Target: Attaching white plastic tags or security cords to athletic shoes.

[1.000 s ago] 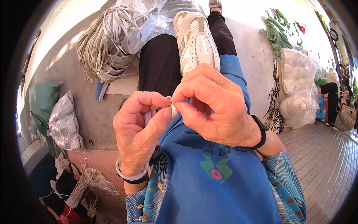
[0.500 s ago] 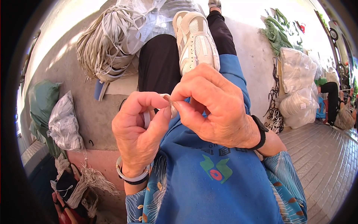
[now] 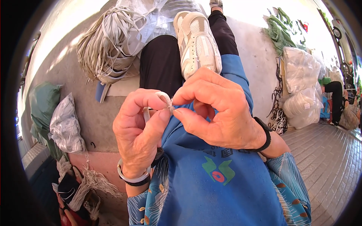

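Observation:
A light beige shoelace [image 3: 163, 98] is pinched between my two hands above my lap. My left hand [image 3: 141, 126] holds it between thumb and forefinger, with a loop of the lace standing up and a strand running back through the fingers. My right hand [image 3: 220, 111] pinches the same lace at a small knotted spot, thumb and forefinger almost meeting my left fingertips. Just beyond my hands, a beige and white sneaker [image 3: 200, 43] lies across my lap, toe toward me; its eyelets show along one side.
At the far left, a large bundle of beige laces [image 3: 109, 45] hangs in a heap. Grey plastic bags [image 3: 67, 124] and a green bag [image 3: 43, 101] stand on the left. Clear bags of white goods [image 3: 301, 90], dark cords [image 3: 277, 94] and another person [image 3: 339, 101] are on the right.
My right fingers have parted slightly and shifted around the lace. The lace loop above my left fingers now stands higher and more open. The sneaker stays put.

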### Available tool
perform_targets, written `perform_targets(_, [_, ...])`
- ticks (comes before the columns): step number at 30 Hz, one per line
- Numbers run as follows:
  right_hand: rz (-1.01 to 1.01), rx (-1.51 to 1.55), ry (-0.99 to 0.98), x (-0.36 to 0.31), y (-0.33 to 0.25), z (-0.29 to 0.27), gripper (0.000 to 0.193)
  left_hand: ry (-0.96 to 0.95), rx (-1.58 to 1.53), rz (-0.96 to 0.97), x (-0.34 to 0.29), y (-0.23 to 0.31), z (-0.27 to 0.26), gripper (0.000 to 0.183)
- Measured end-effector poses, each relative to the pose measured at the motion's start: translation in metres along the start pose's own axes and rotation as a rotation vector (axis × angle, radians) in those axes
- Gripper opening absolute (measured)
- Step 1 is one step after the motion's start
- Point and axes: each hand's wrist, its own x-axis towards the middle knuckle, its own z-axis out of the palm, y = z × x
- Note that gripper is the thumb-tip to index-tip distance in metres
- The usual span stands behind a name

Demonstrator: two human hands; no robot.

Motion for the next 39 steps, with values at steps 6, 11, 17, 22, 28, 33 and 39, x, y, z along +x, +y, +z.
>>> perform_targets(6, [0.155,0.114,-0.062,0.0,0.0,0.001,0.007,-0.022,-0.028,-0.025,0.0,0.0,-0.001,0.008])
perform_targets(11, [0.144,0.119,-0.048,0.001,0.001,0.002,0.006,-0.037,-0.045,-0.039,0.001,0.0,-0.001,0.007])
perform_targets(17, [0.068,0.041,0.011,0.002,0.002,0.001,0.008,0.024,-0.049,-0.046,0.001,0.002,-0.005,0.009])
perform_targets(22, [-0.017,-0.038,0.049,0.001,0.001,0.005,0.011,0.18,0.355,0.205,0.001,-0.006,-0.01,0.007])
perform_targets(28, [-0.088,-0.13,0.108,0.002,0.002,0.008,0.014,0.236,0.68,0.344,-0.005,-0.005,-0.002,0.013])
perform_targets(33, [-0.096,-0.137,0.144,0.002,0.005,0.011,0.015,0.226,0.728,0.4,-0.009,-0.007,0.001,0.007])
perform_targets(39, [-0.107,-0.146,0.123,-0.001,0.002,0.015,0.016,0.186,0.164,0.026,-0.013,-0.004,0.011,0.013])
